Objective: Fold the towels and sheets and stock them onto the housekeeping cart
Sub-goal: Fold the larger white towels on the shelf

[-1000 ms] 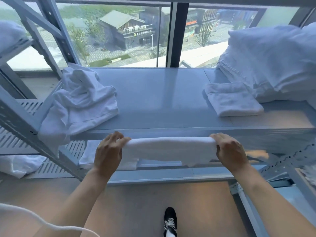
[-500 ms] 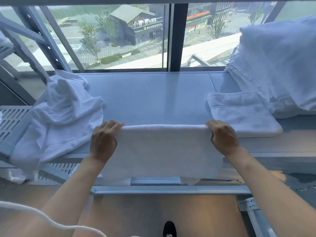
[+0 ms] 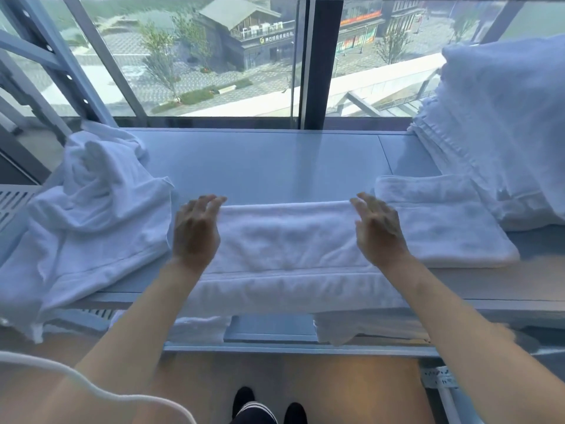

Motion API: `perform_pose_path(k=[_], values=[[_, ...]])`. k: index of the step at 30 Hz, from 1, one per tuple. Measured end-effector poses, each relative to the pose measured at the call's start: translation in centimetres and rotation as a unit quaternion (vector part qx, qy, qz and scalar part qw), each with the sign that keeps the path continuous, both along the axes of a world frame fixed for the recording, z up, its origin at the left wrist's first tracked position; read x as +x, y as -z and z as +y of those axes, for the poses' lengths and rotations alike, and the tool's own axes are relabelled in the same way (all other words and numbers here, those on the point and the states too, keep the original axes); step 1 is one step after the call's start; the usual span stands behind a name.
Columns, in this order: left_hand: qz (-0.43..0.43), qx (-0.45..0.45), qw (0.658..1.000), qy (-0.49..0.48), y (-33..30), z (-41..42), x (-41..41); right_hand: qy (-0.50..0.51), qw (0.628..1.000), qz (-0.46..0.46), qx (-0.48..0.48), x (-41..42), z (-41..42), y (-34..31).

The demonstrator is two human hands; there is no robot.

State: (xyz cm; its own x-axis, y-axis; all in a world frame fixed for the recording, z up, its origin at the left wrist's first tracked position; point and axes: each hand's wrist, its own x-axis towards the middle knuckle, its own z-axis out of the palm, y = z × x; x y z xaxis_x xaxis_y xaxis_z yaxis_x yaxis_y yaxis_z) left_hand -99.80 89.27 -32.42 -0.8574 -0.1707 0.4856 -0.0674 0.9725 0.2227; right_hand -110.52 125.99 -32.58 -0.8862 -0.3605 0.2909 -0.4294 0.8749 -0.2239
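The white folded terry-cloth towel (image 3: 290,240) looks soft and nubby; the smooth grey-blue metal shelf (image 3: 275,160) has a matt sheen.

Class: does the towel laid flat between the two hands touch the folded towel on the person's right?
Touching. In the head view, the flat towel's right end meets the folded towel's left edge behind the right hand; no shelf shows between.

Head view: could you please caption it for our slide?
Both hands, left and right, open over a folded white terry towel on the grey shelf.
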Motion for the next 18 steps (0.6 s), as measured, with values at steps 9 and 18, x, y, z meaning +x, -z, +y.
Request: perform_pose_path(k=[9,18], values=[[-0.237,-0.009,0.962,0.133,6.0,6.1,3.3,-0.093,0.987,-0.128,0.023,5.2,-4.7,5.1],[-0.207,-0.013,0.968,0.141,3.9,7.0,3.0,-0.102,0.987,-0.12,0.012,6.0,-6.5,3.7]])
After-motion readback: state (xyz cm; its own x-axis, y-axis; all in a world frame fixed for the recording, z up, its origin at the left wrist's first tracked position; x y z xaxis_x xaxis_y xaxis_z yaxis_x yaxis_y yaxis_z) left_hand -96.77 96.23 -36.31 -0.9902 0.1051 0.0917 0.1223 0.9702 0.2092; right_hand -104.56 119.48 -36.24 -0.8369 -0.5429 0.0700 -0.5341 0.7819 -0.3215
